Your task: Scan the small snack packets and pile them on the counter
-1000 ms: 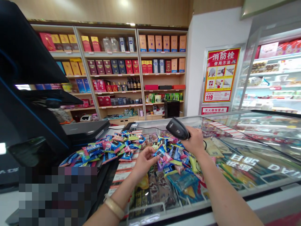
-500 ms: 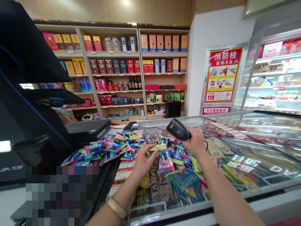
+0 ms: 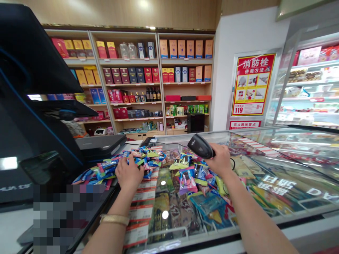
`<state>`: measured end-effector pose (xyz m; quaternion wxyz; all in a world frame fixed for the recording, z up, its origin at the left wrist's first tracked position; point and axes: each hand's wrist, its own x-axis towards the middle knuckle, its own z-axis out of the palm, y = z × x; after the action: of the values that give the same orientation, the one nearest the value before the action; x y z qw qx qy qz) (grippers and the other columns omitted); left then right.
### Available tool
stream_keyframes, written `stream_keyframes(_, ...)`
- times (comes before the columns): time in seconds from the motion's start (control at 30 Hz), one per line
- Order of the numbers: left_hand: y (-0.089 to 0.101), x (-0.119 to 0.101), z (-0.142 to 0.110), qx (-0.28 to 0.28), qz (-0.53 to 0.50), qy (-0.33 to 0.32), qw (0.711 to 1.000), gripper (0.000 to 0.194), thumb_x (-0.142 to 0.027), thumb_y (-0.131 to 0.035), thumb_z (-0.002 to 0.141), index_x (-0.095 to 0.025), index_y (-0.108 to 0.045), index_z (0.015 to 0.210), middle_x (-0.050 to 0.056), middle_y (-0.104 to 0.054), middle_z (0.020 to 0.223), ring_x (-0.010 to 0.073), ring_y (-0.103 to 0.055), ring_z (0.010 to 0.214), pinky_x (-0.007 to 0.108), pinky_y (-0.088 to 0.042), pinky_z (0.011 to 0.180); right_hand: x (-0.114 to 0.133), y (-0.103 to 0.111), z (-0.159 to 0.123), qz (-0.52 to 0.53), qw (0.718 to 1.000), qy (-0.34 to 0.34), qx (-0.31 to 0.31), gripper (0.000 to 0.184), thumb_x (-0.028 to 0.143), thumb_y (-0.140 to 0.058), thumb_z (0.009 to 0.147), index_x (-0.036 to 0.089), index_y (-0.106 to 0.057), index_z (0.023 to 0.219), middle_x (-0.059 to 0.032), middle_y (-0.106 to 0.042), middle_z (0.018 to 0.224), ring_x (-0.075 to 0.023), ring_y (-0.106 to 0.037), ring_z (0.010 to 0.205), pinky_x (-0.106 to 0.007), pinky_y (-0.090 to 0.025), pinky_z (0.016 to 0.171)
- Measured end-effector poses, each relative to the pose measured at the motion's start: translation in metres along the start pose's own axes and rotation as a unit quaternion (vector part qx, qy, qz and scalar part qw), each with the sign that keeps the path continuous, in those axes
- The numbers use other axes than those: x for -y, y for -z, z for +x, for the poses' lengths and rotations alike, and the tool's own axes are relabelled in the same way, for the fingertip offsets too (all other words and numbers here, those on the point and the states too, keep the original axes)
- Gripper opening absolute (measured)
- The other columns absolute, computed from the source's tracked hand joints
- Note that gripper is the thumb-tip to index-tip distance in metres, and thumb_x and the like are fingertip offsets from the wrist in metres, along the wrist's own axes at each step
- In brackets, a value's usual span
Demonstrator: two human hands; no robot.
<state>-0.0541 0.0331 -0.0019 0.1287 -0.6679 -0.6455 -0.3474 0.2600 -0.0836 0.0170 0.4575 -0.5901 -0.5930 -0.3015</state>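
My right hand (image 3: 219, 158) is wrapped round the handle of a black barcode scanner (image 3: 200, 145), its head pointing left over the glass top. My left hand (image 3: 129, 173), with a gold-coloured bracelet on its wrist, reaches onto the left heap of small wrapped snack packets (image 3: 106, 167). Its fingers are apart and slightly curled over the packets, and some fingertips are hidden among them. Under the scanner lies a second heap of packets, with a pink-and-purple packet (image 3: 187, 180) and a yellow-green packet (image 3: 182, 161) at its near side.
A glass-topped freezer (image 3: 169, 225) holds bagged goods beneath the packets. On the left stand a dark checkout monitor (image 3: 34, 49) and a black flat device (image 3: 99, 145). The scanner's cable (image 3: 169, 143) runs across the back. Shelves of boxed goods (image 3: 132, 76) line the wall.
My left hand has moved left, from the packets near the scanner to the left heap. My right hand still holds the scanner in nearly the same place.
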Motion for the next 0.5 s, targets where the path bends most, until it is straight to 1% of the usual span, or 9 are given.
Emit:
stream_keyframes(0.13,0.005,-0.001,-0.001,0.012,0.021,-0.001,1.0,0.051,-0.027,-0.054,0.081,-0.013,-0.054,0.129,0.023,-0.058,0.12,0.0377,-0.051,0.115,0.049,-0.037,0.095,0.0,0.0,0.0,0.0,1.0,0.009,-0.01,0.029,0.03,-0.056,0.069,0.02,-0.068,0.094,-0.0087,-0.074,0.093,-0.0254,-0.065,0.085,-0.037,-0.036,0.078)
stream_keyframes(0.2,0.008,-0.003,-0.001,0.005,0.013,0.003,1.0,0.044,-0.03,-0.051,0.083,-0.015,-0.059,0.124,0.021,-0.061,0.115,0.0378,-0.053,0.111,0.051,-0.037,0.094,0.001,0.0,0.0,0.0,1.0,0.013,-0.011,0.028,0.029,-0.056,0.07,0.02,-0.068,0.094,-0.0083,-0.074,0.092,-0.0253,-0.065,0.084,-0.037,-0.036,0.077)
stream_keyframes(0.27,0.01,-0.004,0.002,-0.014,-0.015,0.01,1.0,0.04,-0.033,-0.048,0.086,-0.016,-0.062,0.119,0.02,-0.063,0.109,0.037,-0.055,0.108,0.052,-0.036,0.094,0.002,0.0,0.0,-0.003,1.0,0.013,-0.005,0.028,0.03,-0.056,0.071,0.02,-0.068,0.095,-0.0081,-0.074,0.092,-0.0251,-0.065,0.083,-0.037,-0.035,0.077)
stream_keyframes(0.33,0.01,-0.006,0.005,-0.035,-0.081,0.022,0.996,0.038,-0.036,-0.048,0.086,-0.016,-0.063,0.115,0.017,-0.064,0.104,0.0348,-0.057,0.104,0.05,-0.039,0.093,0.002,0.0,0.0,-0.006,1.0,0.011,0.002,0.029,0.031,-0.056,0.071,0.021,-0.068,0.096,-0.0085,-0.073,0.093,-0.0253,-0.065,0.084,-0.037,-0.036,0.078)
stream_keyframes(0.4,0.008,-0.008,0.008,-0.043,-0.187,0.029,0.981,0.034,-0.038,-0.049,0.085,-0.016,-0.064,0.106,0.013,-0.065,0.098,0.0306,-0.06,0.097,0.044,-0.044,0.088,0.001,-0.001,0.0,-0.007,1.0,0.01,0.005,0.029,0.032,-0.057,0.072,0.021,-0.067,0.096,-0.0087,-0.073,0.094,-0.0254,-0.064,0.085,-0.037,-0.036,0.08)
stream_keyframes(0.43,0.007,-0.01,0.008,-0.04,-0.248,0.032,0.967,0.031,-0.04,-0.05,0.084,-0.017,-0.063,0.1,0.011,-0.066,0.093,0.028,-0.061,0.092,0.04,-0.046,0.085,0.001,-0.001,-0.001,-0.006,1.0,0.011,0.006,0.028,0.032,-0.057,0.072,0.021,-0.067,0.096,-0.0086,-0.073,0.093,-0.0254,-0.064,0.085,-0.037,-0.036,0.08)
stream_keyframes(0.5,0.005,-0.015,0.007,-0.021,-0.368,0.046,0.928,0.027,-0.043,-0.051,0.083,-0.018,-0.06,0.087,0.005,-0.064,0.081,0.0228,-0.061,0.08,0.035,-0.048,0.078,0.001,-0.001,-0.001,-0.001,1.0,0.015,0.008,0.028,0.032,-0.057,0.071,0.021,-0.067,0.095,-0.0083,-0.073,0.092,-0.0252,-0.064,0.084,-0.036,-0.035,0.08)
